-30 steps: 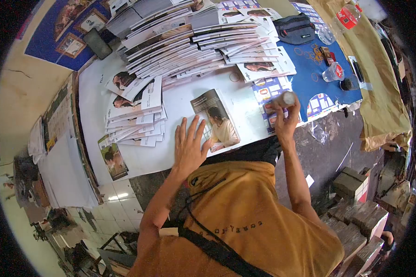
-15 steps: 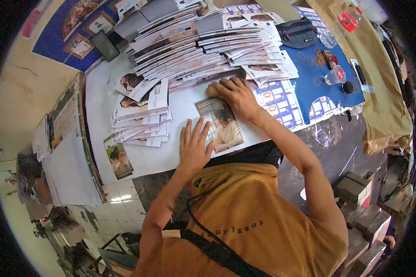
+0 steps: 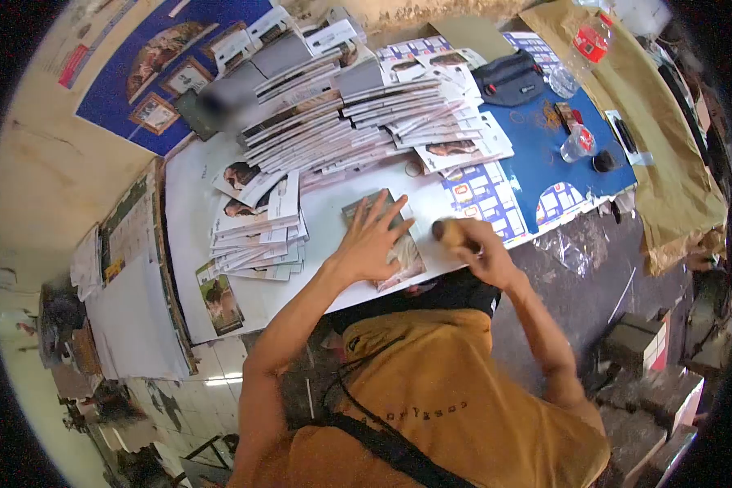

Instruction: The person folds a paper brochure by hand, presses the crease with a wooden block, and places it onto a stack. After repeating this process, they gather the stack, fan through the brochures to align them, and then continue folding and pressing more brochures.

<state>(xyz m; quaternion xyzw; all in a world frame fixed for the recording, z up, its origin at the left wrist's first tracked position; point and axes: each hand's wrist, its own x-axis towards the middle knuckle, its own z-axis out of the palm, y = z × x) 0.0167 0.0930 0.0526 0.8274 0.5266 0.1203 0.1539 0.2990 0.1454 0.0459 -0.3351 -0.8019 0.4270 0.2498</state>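
The right grip (image 3: pixel 483 250) is clasping a blurred, tan, dark-ended object (image 3: pixel 450 233), and the splayed left grip (image 3: pixel 372 246), grasping nothing, is partly covering a photo-printed paper booklet (image 3: pixel 412 263), which uneven pressure could skew, on the white tabletop (image 3: pixel 323 216) before overlapping white paper booklets (image 3: pixel 313 134).

My left hand (image 3: pixel 372 244) hides middle of booklet (image 3: pixel 412 264). Object (image 3: pixel 447 233) in my right hand (image 3: pixel 486 254) blurred, partly covered; can't tell what. Shirt lettering (image 3: pixel 415 413) too blurred to read. Boxes (image 3: pixel 633 443), near right, cut off below.
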